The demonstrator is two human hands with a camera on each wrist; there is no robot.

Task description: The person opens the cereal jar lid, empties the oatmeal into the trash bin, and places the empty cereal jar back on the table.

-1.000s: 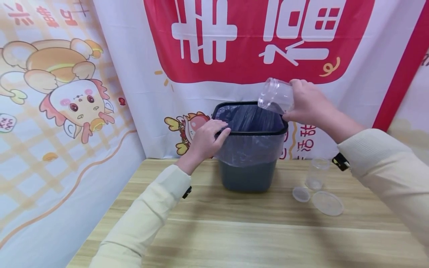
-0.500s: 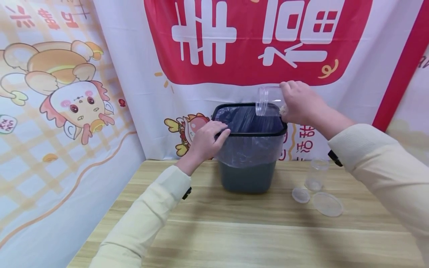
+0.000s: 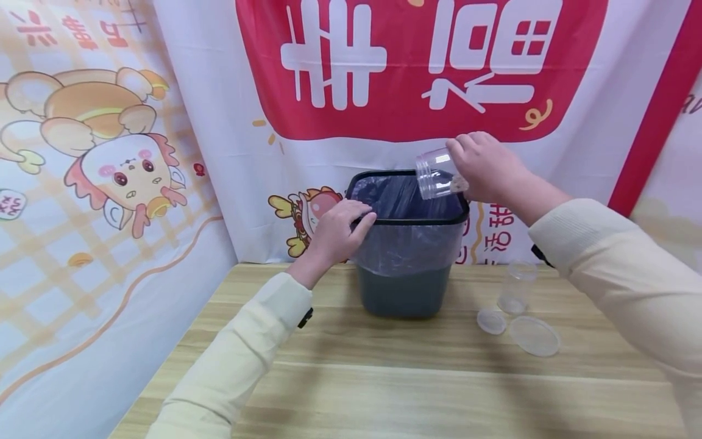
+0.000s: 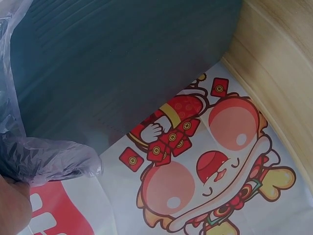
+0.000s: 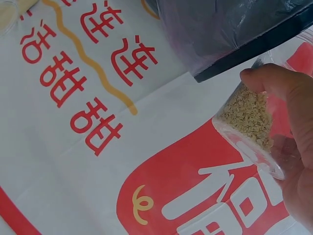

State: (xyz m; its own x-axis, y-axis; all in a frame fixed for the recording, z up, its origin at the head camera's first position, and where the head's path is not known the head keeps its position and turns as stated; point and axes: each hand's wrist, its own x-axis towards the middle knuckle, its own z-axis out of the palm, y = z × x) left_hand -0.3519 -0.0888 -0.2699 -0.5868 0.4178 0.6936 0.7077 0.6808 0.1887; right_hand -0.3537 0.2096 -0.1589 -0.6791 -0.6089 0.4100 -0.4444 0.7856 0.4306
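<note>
In the head view my right hand (image 3: 488, 171) grips a clear plastic jar (image 3: 433, 174) above the right side of the trash bin (image 3: 403, 292). The jar is tilted, its mouth facing left and slightly down. Oat-like flakes (image 5: 247, 115) show inside it near the base in the right wrist view. A clear plastic bag (image 3: 406, 247) lines the bin and folds over its black rim. On the left, my left hand (image 3: 340, 231) holds the bin's rim, its fingers over the edge; the left wrist view catches only a bit of that hand.
Right of the bin, a second clear jar (image 3: 518, 286) stands upright on the wooden table (image 3: 384, 390). Two translucent lids, a small one (image 3: 491, 321) and a larger one (image 3: 534, 336), lie in front of it. A printed cloth (image 3: 214, 91) hangs behind the bin.
The right hand has shifted slightly left and turned the jar from mouth tilted up to mouth tilted down. Flakes have become visible in the jar. The left hand stays on the rim.
</note>
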